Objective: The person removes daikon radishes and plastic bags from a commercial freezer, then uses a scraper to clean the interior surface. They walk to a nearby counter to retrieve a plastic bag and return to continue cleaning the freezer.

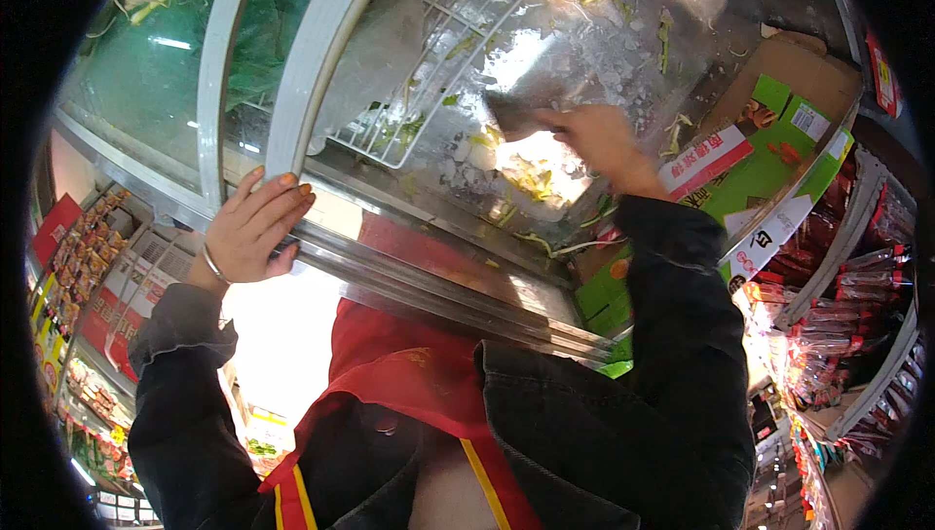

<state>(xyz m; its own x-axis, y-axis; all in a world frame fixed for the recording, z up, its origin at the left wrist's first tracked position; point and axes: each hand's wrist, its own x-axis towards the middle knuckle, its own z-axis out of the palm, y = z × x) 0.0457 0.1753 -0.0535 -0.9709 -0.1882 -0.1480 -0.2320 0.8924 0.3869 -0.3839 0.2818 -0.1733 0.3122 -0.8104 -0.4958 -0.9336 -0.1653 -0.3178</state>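
Observation:
My right hand (603,143) is inside a glass-fronted display cooler, gripping a flat dark scraper-like piece (515,110). That piece is against the cooler's metal floor (562,66), though glare and blur hide its exact shape. Crumbled ice (467,154) and yellow-green vegetable scraps (537,179) are strewn around it. On the left, my left hand (259,216) rests with flat fingers across the lower end of the sliding door's pale metal frame (296,106). Its thumb is apart from the fingers, near the metal rail (438,285).
A white wire rack (394,161) stands beside the door frame, next to a cloudy plastic bag (372,55). Green printed cardboard (767,143) lies along the cooler's right side. Shelves of red packaged goods (840,311) stand to the right, and snack packets (88,238) hang on the left.

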